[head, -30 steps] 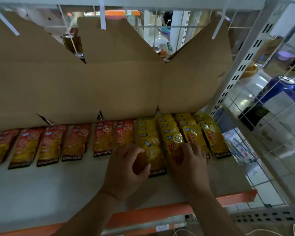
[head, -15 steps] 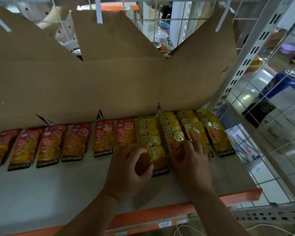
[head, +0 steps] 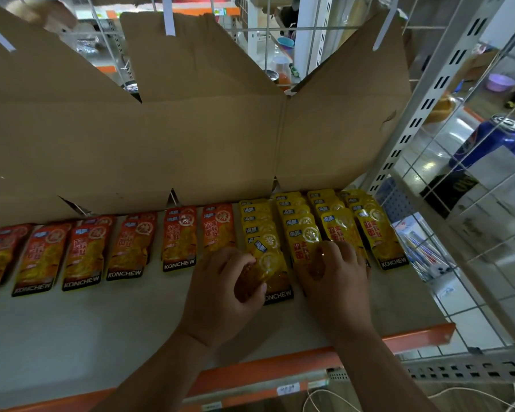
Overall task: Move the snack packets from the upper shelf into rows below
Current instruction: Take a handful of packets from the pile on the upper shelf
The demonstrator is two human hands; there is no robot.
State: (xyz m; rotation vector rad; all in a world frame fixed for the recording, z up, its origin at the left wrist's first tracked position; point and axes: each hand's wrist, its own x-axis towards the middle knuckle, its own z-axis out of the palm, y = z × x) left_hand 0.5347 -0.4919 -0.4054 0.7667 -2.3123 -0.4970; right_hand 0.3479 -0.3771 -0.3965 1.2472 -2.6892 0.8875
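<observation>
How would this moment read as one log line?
left hand: holds front yellow packet | right hand: rests on neighbouring yellow packet | red packets: row to the left

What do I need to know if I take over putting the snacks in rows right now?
Left hand grips the front yellow packet of the leftmost row.
Right hand rests on the second yellow row.
Done: four yellow rows and a line of red packets lie on the shelf.
Left: settle this packet. The upper shelf is out of view, so I cannot tell how many remain.
</observation>
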